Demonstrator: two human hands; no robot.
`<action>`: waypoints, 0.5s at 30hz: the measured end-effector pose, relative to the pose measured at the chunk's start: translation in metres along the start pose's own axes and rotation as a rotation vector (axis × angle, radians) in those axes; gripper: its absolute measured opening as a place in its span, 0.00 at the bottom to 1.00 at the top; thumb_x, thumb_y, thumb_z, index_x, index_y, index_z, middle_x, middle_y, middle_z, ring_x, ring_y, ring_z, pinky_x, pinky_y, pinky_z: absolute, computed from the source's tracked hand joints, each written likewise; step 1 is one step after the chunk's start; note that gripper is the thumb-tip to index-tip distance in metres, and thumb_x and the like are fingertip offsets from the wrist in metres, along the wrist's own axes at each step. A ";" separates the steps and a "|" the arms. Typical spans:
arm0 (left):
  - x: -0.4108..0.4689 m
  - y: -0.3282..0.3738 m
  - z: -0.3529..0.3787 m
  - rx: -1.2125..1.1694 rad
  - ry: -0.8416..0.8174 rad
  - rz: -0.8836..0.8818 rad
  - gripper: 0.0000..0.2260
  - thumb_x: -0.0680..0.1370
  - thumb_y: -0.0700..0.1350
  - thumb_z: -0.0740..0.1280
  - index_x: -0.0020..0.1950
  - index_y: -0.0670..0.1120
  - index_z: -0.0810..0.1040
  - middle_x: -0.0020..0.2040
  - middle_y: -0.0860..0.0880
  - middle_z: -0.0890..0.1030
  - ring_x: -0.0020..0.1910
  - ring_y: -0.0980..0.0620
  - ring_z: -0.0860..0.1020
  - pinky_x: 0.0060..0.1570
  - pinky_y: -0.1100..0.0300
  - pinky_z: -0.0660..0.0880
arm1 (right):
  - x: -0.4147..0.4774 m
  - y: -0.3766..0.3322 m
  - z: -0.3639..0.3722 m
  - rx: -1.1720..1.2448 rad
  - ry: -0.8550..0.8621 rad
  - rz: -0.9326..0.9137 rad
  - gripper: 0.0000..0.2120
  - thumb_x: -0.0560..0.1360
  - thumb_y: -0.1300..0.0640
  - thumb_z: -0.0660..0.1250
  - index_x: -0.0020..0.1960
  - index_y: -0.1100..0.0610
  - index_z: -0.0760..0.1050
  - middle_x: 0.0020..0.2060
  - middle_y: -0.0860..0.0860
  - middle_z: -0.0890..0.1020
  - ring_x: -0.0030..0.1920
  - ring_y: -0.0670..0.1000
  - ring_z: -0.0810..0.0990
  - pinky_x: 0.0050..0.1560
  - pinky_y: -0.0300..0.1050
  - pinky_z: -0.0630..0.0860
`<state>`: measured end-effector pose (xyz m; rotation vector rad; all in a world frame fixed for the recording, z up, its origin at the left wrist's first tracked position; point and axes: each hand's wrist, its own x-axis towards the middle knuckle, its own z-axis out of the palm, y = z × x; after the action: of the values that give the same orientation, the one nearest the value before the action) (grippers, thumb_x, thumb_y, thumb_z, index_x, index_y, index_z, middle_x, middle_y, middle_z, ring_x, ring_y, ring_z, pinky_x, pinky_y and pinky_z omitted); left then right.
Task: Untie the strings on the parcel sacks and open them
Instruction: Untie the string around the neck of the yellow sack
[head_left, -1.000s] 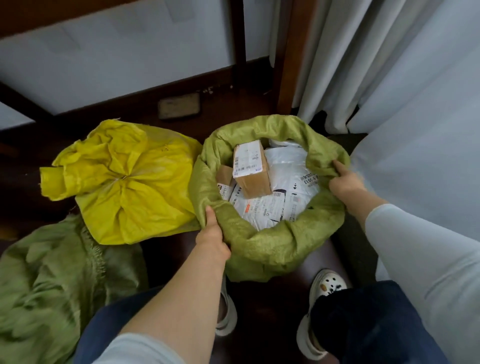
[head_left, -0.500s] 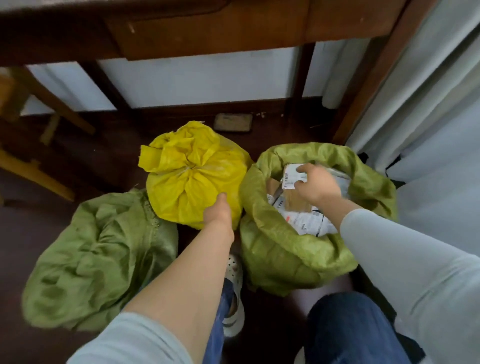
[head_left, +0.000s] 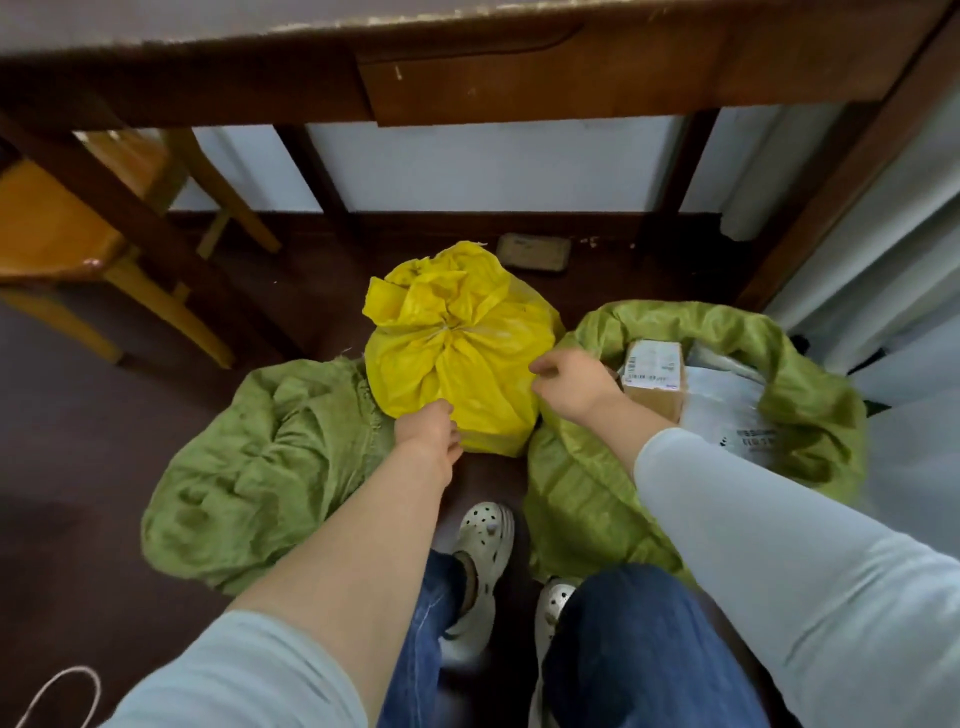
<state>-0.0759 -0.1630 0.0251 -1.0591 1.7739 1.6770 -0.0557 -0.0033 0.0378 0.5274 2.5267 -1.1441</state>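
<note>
A yellow sack (head_left: 457, 348) stands on the floor in the middle, its neck bunched and tied with a thin string (head_left: 444, 328). My left hand (head_left: 427, 428) grips the sack's near lower side. My right hand (head_left: 569, 382) is at the sack's right side, fingers curled against the plastic. To the right, a green sack (head_left: 587, 483) stands open with a cardboard box (head_left: 652, 376) and white mail bags (head_left: 727, 410) inside. A second green sack (head_left: 260, 467) lies slumped at the left; its mouth is not visible.
A dark wooden table (head_left: 467, 73) overhangs the sacks, its legs behind them. A yellow wooden chair (head_left: 57, 228) stands at the left. White curtains (head_left: 883, 249) hang at the right. My feet in white clogs (head_left: 483, 545) are just below the sacks. A loose cord (head_left: 62, 686) lies bottom left.
Both hands left the open green sack's rim. My left hand went to the yellow sack first; my right hand came out of the green sack and reached the yellow sack's right side.
</note>
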 end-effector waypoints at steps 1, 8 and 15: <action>0.003 0.002 0.002 0.001 0.008 0.009 0.07 0.78 0.41 0.62 0.41 0.41 0.70 0.37 0.44 0.71 0.37 0.48 0.72 0.41 0.54 0.72 | 0.002 0.003 -0.001 0.012 0.007 0.008 0.18 0.76 0.58 0.62 0.65 0.56 0.73 0.63 0.55 0.76 0.64 0.55 0.73 0.63 0.46 0.70; 0.040 0.012 0.012 0.261 0.069 0.200 0.07 0.63 0.44 0.69 0.34 0.44 0.72 0.42 0.41 0.76 0.44 0.44 0.74 0.54 0.47 0.75 | 0.035 0.013 0.012 0.052 0.018 0.092 0.21 0.76 0.55 0.64 0.68 0.59 0.69 0.64 0.57 0.75 0.64 0.56 0.73 0.64 0.50 0.70; 0.101 0.022 -0.001 0.506 0.128 0.332 0.15 0.73 0.41 0.68 0.58 0.39 0.74 0.61 0.38 0.75 0.61 0.39 0.74 0.61 0.50 0.71 | 0.095 -0.008 0.068 -0.007 0.028 0.105 0.26 0.76 0.51 0.65 0.70 0.59 0.65 0.67 0.58 0.71 0.66 0.59 0.70 0.65 0.51 0.69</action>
<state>-0.1524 -0.1860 -0.0400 -0.6824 2.3915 1.2312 -0.1337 -0.0415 -0.0401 0.6711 2.4933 -1.0965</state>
